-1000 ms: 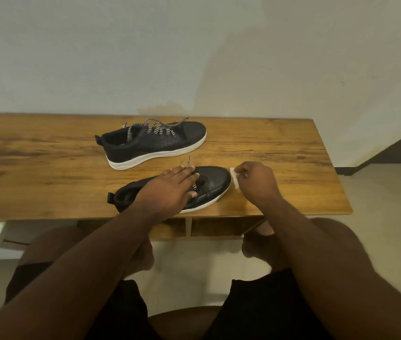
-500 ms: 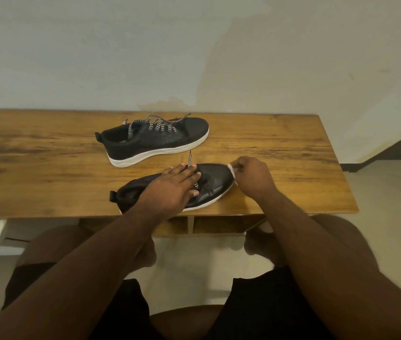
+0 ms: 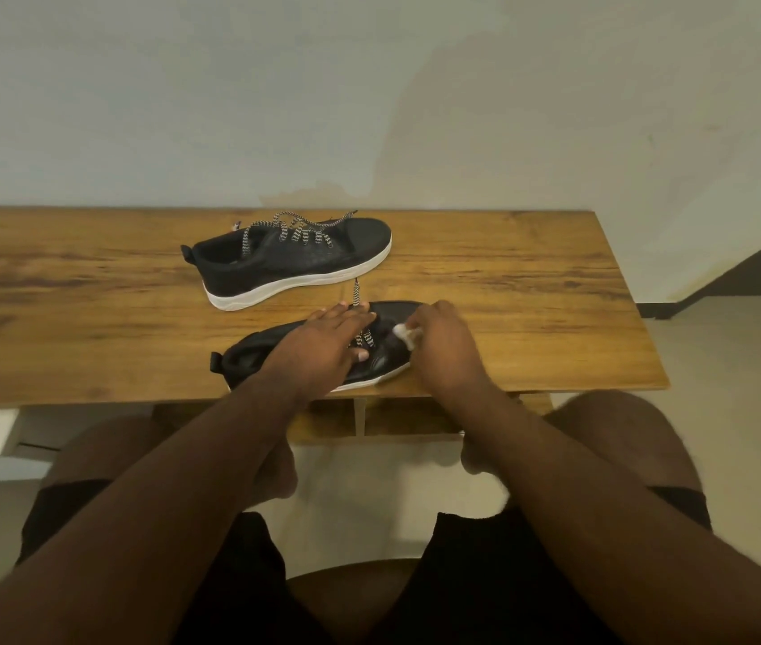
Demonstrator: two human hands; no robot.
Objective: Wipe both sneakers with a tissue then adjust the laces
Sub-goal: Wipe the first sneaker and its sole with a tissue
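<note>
Far sneaker (image 3: 290, 265): It sits on the wooden table (image 3: 67, 328), on the far side, a bit left of the middle. Its toe points right. It is black with a white sole. No hand touches it.
Far sneaker laces (image 3: 292, 230): They are black and white and look loose. They are soft and floppy, so the tips are the best spot to pinch.
Left hand (image 3: 323, 349): It lies flat on top of the near sneaker with the fingers straight and a little spread. It presses down and does not curl round anything.
Near sneaker (image 3: 383, 360): It sits at the near edge of the table, in the middle, toe to the right. It looks light and a bit bendy on top, with a firm sole. The black skin looks smooth and may be slippery. Pressing on the top, as the left hand does, should keep it from sliding off the edge.
Near sneaker lace (image 3: 357, 293): One lace end sticks out past the fingers, toward the far sneaker.
Tissue (image 3: 404, 335): It is small, white and bunched up. It touches the toe part of the near sneaker. It is very light and soft and could tear if rubbed hard.
Right hand (image 3: 446, 344): Its fingers are curled and pinch the tissue.
Count: two sneakers, one tissue, two hands, one table.
</note>
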